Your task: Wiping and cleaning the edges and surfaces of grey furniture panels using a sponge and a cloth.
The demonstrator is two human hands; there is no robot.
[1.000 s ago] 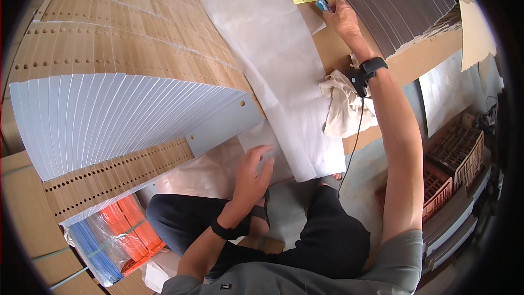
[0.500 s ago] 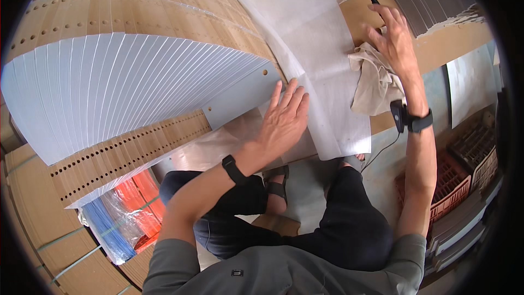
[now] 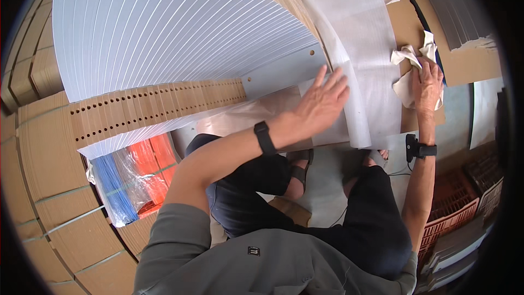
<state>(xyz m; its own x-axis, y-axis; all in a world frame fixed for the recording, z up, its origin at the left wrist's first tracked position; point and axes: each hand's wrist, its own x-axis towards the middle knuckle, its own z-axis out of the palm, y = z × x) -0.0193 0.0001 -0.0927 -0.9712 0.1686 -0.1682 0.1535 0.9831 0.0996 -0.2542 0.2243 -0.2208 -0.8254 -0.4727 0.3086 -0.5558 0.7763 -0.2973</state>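
Note:
My left hand [image 3: 323, 102] is open, its fingers apart, at the folded edge of a thin whitish wrapping sheet [image 3: 376, 27]; whether it touches the sheet I cannot tell. Beside it lies a pale grey-blue panel [image 3: 284, 71] with small round holes near its end. A fanned row of similar panels [image 3: 164, 27] leans to the left, with drilled wooden edges [image 3: 158, 98] showing along the near side. My right hand [image 3: 428, 84] is closed on a crumpled cream cloth [image 3: 404, 88] at the right of the work surface. Part of the cloth sticks out beyond the fingers.
Brown cardboard [image 3: 406, 13] lies under the sheet, with a black cable [image 3: 417, 8] across it. Dark grey boards [image 3: 464, 11] are stacked at the far right. Red plastic crates [image 3: 450, 202] stand lower right. Strapped brown stacks [image 3: 60, 169] and plastic-wrapped orange and blue bundles [image 3: 136, 177] fill the left.
My right hand has come down and taken hold of the cloth, bunching it up. My left hand has stayed spread near the panel's end. The whole view has shifted.

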